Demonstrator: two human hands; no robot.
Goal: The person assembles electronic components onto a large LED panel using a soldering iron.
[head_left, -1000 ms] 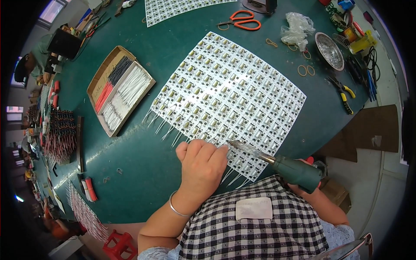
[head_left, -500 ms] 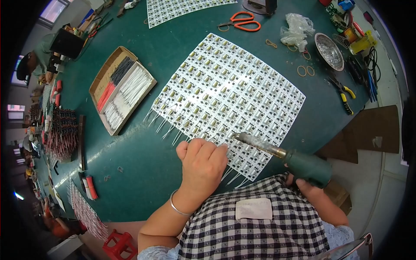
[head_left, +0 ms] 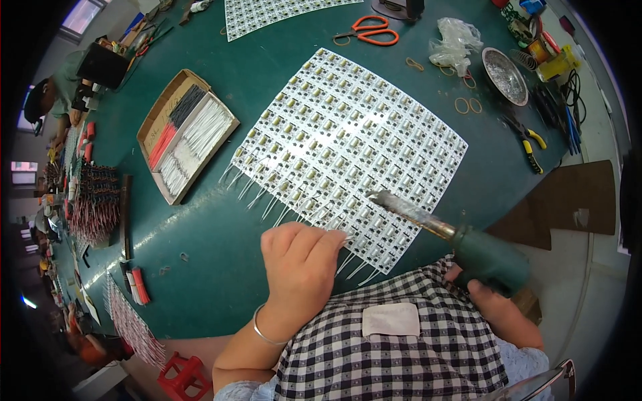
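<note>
A large white circuit board panel (head_left: 354, 134), covered in rows of small components, lies on the green table in front of me. Thin white wires (head_left: 358, 264) stick out along its near left edge. My left hand (head_left: 301, 257) is closed at that edge, thumb and forefinger pinched on a white wire (head_left: 346, 238) partly hidden by the fingers. My right hand (head_left: 491, 301) grips the green handle of a soldering iron (head_left: 491, 257). The iron's dark, crusted tip hangs over the panel, up and right of my left fingertips; whether it touches the panel is unclear.
On the left sits a cardboard box (head_left: 190, 180) of black, red and white wires. Red-handled scissors (head_left: 374, 31), a plastic bag (head_left: 456, 43), a metal dish (head_left: 505, 77) and pliers (head_left: 531, 147) lie beyond and right. Another panel (head_left: 287, 13) lies at the far edge.
My left hand has shifted a little left and toward me, its fingertips now at a wire. The soldering iron has moved slightly right, its tip up and away from my left fingers.
</note>
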